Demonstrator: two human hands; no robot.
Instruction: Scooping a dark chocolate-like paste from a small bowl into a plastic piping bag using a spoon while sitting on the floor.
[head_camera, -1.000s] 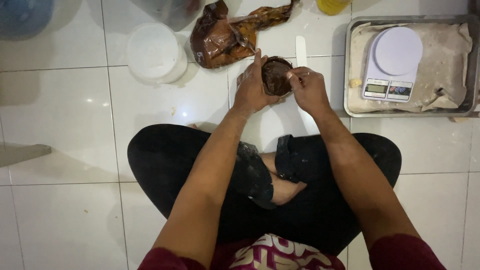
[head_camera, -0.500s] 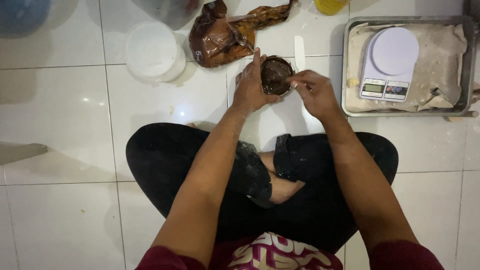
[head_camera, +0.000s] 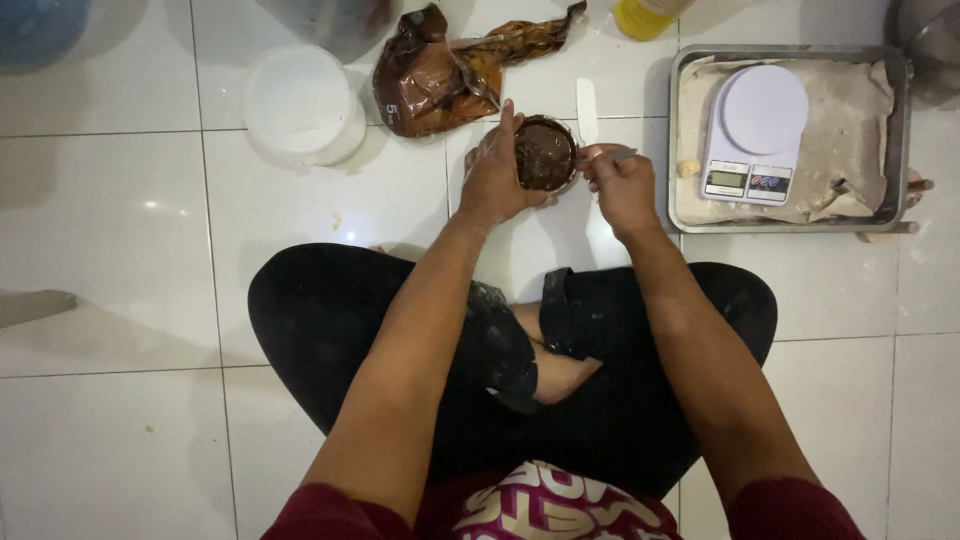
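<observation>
My left hand (head_camera: 493, 180) cups a small round container (head_camera: 545, 154) filled with dark brown paste, held above the white tile floor in front of my crossed legs. My right hand (head_camera: 618, 185) is closed just to the right of the container, gripping a thin metal utensil (head_camera: 622, 153) whose tip sits at the container's rim. A pale flat spatula (head_camera: 587, 110) lies on the floor right behind the two hands.
A crumpled brown plastic bag (head_camera: 440, 75) lies behind the container. A white lidded tub (head_camera: 300, 105) stands to its left. On the right a metal tray (head_camera: 680, 140) lined with paper carries a white kitchen scale (head_camera: 755, 130). A yellow bottle (head_camera: 645, 15) stands at the top.
My right hand has drawn off the top of the container to its right side. My left hand keeps hold of the container.
</observation>
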